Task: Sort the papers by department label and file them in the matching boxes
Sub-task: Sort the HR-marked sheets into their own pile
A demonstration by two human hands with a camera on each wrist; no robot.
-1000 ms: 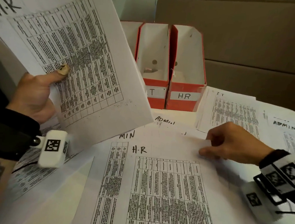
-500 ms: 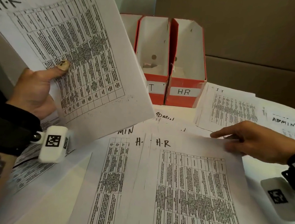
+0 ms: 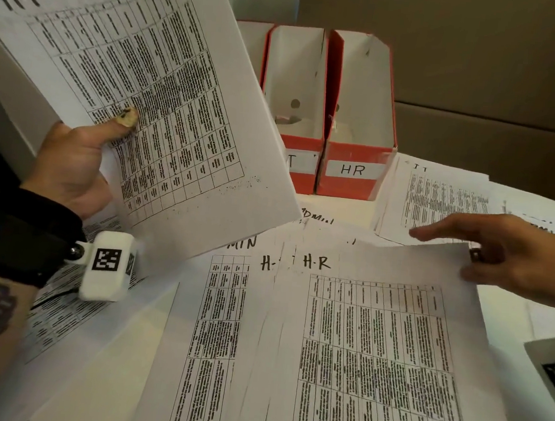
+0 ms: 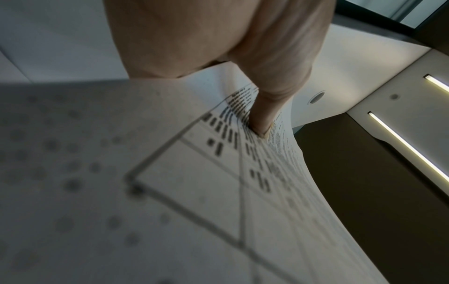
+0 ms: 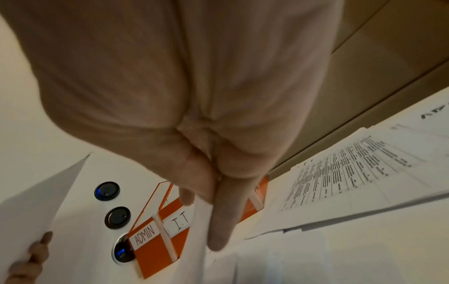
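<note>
My left hand (image 3: 72, 165) grips a raised stack of H-R papers (image 3: 130, 80) at the upper left, thumb (image 4: 264, 107) pressed on the printed front (image 4: 194, 192). My right hand (image 3: 507, 257) pinches the top right corner of another H-R sheet (image 3: 374, 353), lifting that corner off the table. Its fingers (image 5: 218, 221) are nearly straight along the paper edge. Another H-R sheet (image 3: 266, 263) lies just under it. Red file boxes stand at the back: HR (image 3: 353, 170), IT (image 3: 302, 162), and ADMIN (image 5: 144, 237), which the held stack mostly hides in the head view.
IT papers (image 3: 438, 197) lie to the right of the boxes. ADMIN sheets (image 3: 316, 217) lie in front of the boxes, partly covered. More printed sheets (image 3: 59, 308) lie under my left wrist. A brown panelled wall (image 3: 482, 77) stands behind the table.
My right hand has slid the top H-R sheet to the right and raised its corner, uncovering a second H-R sheet. My left hand keeps its stack in about the same place.
</note>
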